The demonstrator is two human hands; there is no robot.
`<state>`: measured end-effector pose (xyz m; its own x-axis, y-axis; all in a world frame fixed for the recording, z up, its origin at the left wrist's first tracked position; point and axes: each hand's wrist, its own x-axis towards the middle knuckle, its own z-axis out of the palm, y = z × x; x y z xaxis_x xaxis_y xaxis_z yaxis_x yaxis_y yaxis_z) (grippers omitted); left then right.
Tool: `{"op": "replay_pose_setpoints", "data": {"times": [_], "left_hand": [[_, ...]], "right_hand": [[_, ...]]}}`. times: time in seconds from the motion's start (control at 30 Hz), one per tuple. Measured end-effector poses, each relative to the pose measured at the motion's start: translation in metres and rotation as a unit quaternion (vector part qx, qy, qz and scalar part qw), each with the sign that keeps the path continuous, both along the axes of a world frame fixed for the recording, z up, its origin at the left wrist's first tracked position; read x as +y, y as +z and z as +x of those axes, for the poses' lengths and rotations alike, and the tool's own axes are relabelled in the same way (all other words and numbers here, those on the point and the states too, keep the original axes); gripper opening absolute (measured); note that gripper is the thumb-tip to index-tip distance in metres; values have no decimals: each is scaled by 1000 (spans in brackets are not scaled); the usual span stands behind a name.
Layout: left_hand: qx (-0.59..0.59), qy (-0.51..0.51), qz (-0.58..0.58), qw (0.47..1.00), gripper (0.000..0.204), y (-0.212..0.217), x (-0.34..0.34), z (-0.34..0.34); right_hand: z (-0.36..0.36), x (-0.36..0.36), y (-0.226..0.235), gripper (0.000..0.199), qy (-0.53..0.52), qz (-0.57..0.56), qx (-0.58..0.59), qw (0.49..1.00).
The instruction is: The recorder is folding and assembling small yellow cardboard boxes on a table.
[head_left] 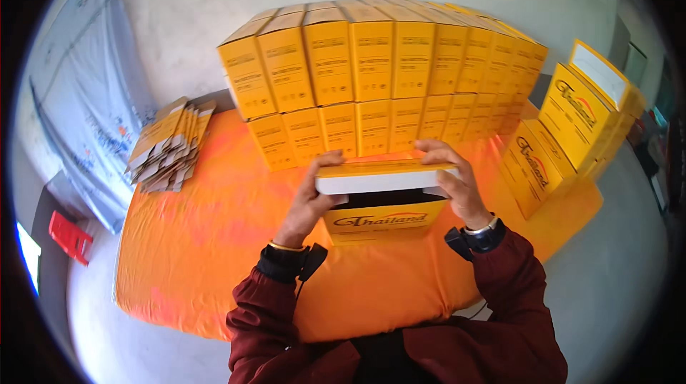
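Note:
A yellow carton (379,232) stands in front of me on the orange-covered table, its lid (386,182) partly raised with the white inner flap facing me. A dark gap shows between the lid and the front panel. My left hand (309,202) grips the lid's left end, thumb at the front and fingers over the top. At the opposite end, my right hand (461,185) holds the lid the same way, its thumb on the white flap. Both wrists carry dark straps. The carton's inside is too dark to make out.
Behind the carton, a two-tier wall of closed yellow cartons (371,58) spans the table (200,262). Flattened cartons (168,144) are piled at left. More yellow cartons (532,169) stand at right, an upper one with its lid up. A red stool (70,236) sits on the floor.

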<state>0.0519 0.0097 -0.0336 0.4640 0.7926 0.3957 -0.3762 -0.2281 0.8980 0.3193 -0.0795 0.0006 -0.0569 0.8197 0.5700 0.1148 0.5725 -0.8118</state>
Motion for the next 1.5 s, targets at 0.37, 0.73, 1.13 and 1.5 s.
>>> {"op": "replay_pose_setpoints", "data": {"times": [0.37, 0.73, 1.13, 1.5], "left_hand": [[40, 35, 149, 987, 37, 11, 0, 0], [48, 27, 174, 983, 30, 20, -13, -16], [70, -31, 199, 977, 24, 21, -6, -28], [71, -31, 110, 991, 102, -1, 6, -27]], "right_hand": [[1, -4, -1, 33, -28, 45, -113, 992], [-9, -18, 9, 32, -2, 34, -117, 993], [-9, -18, -1, 26, 4, 78, -177, 981], [-17, -9, -32, 64, -106, 100, -219, 965]]}}
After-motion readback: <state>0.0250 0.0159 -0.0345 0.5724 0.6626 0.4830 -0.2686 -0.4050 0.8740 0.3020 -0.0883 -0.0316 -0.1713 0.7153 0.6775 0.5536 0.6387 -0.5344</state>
